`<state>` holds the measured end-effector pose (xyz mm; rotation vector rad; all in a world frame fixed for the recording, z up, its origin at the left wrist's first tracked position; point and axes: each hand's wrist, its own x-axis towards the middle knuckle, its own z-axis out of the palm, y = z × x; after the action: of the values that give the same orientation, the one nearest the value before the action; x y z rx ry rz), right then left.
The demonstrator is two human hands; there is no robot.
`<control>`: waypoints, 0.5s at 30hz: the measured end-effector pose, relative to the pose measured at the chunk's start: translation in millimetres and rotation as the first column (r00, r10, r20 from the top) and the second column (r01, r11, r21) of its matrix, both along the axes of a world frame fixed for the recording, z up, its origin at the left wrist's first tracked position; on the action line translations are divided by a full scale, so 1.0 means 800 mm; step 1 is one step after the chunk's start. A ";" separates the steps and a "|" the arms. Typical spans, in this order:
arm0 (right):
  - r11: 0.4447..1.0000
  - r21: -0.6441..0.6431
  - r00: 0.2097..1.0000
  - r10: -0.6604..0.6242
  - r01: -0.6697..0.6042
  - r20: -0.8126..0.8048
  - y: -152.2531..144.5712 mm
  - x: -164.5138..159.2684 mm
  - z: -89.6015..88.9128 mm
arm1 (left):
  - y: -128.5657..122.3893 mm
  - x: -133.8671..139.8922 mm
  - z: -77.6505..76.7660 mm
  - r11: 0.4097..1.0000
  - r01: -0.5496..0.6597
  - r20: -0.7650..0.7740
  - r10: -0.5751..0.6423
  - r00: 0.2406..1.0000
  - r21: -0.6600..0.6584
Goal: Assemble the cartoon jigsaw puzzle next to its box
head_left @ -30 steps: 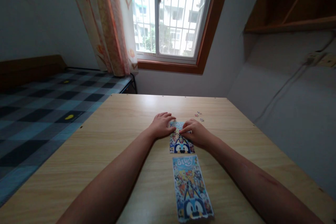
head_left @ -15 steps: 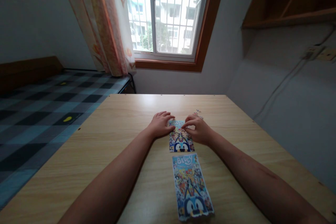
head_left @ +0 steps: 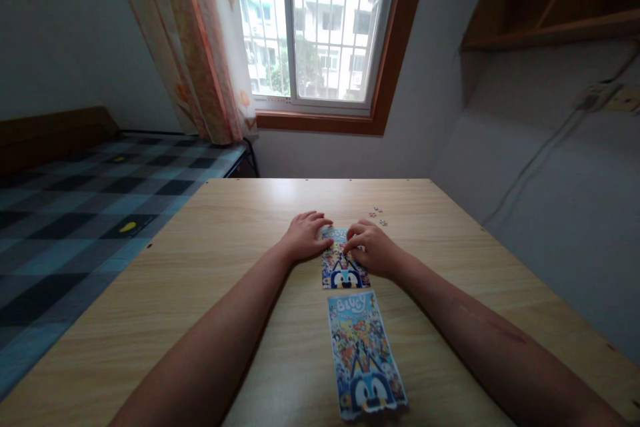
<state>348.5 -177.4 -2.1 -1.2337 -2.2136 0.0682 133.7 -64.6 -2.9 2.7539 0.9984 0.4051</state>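
Observation:
A small jigsaw puzzle [head_left: 346,278] with a blue cartoon dog's face at its lower edge lies flat on the table. My left hand [head_left: 306,237] rests at its upper left side, fingers stretched forward and apart, thumb on the puzzle's edge. Over the right part of the puzzle, my right hand [head_left: 371,247] has thumb and fingertips pinched together, touching the picture; whatever they hold is too small to see. Nearer to me lies a printed picture sheet [head_left: 367,353] with the same dog and the word "Bluey", its bottom edge torn.
Several loose puzzle pieces [head_left: 383,222] lie beyond my right hand on the wooden table [head_left: 240,267]. A bed with a checked cover [head_left: 100,213] stands to the left. Behind the table are a window [head_left: 330,33] and a curtain [head_left: 200,47]; a shelf [head_left: 555,37] hangs at right.
My right hand has shifted slightly left and down over the puzzle, and its fingers are bent more closely. More of the loose pieces behind it now shows. My left hand stays put.

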 end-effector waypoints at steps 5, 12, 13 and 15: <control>1.000 -0.005 0.999 -0.007 0.007 0.035 -0.002 -0.006 0.008 | 0.001 -0.001 -0.002 1.000 0.002 -0.008 -0.002 1.000 0.008; 1.000 -0.005 1.000 0.008 -0.008 0.025 0.004 -0.001 -0.001 | -0.002 -0.001 0.003 1.000 0.027 0.016 -0.027 0.999 0.016; 1.000 -0.001 1.000 0.011 -0.011 0.023 0.004 -0.002 -0.001 | -0.005 0.000 0.004 0.999 0.044 0.024 -0.045 0.999 0.030; 1.000 0.007 1.000 0.017 -0.017 0.018 0.005 -0.003 -0.002 | -0.011 0.004 0.005 0.994 0.091 0.040 -0.094 0.995 0.068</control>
<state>345.9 -173.3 -3.3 -1.2167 -2.2379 0.0562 137.2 -73.1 1.1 2.8235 0.8584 0.4891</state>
